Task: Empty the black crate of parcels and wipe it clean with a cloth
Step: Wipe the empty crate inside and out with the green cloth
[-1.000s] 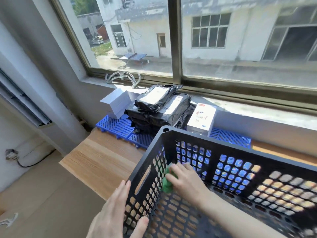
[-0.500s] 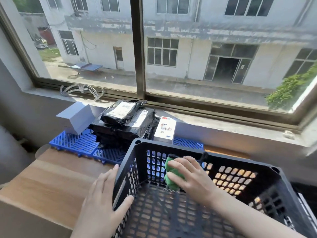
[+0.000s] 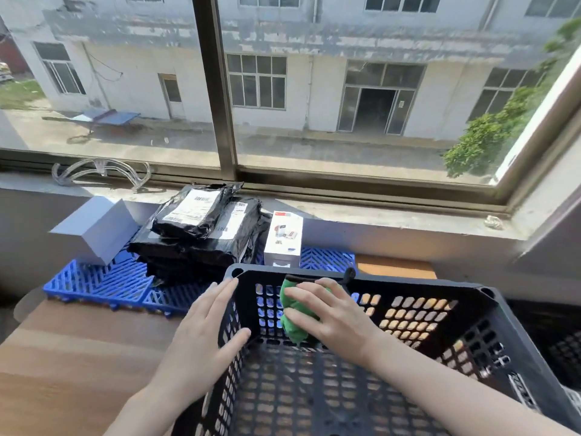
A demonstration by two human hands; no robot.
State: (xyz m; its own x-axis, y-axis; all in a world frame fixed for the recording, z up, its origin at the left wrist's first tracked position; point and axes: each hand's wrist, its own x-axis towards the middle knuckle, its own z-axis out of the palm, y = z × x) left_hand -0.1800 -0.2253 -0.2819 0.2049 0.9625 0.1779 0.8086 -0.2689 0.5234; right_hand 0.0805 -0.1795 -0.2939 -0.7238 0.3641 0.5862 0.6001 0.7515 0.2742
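1. Wooden tabletop [image 3: 78, 357] under a wide window; blue plastic grid mats [image 3: 103, 284] at left centre carry a stack of black plastic-wrapped parcels [image 3: 201, 234].
2. Black perforated plastic crate [image 3: 440, 309] fills lower right, no parcels visible inside.
3. Right hand [image 3: 327, 313] presses a bunched green cloth [image 3: 292, 313] on the far inner wall near the left corner, fingers curled over it; unwiped wall runs rightward.
4. Left hand [image 3: 204, 338] lies flat, fingers spread, bracing the crate's left wall, gripping nothing.
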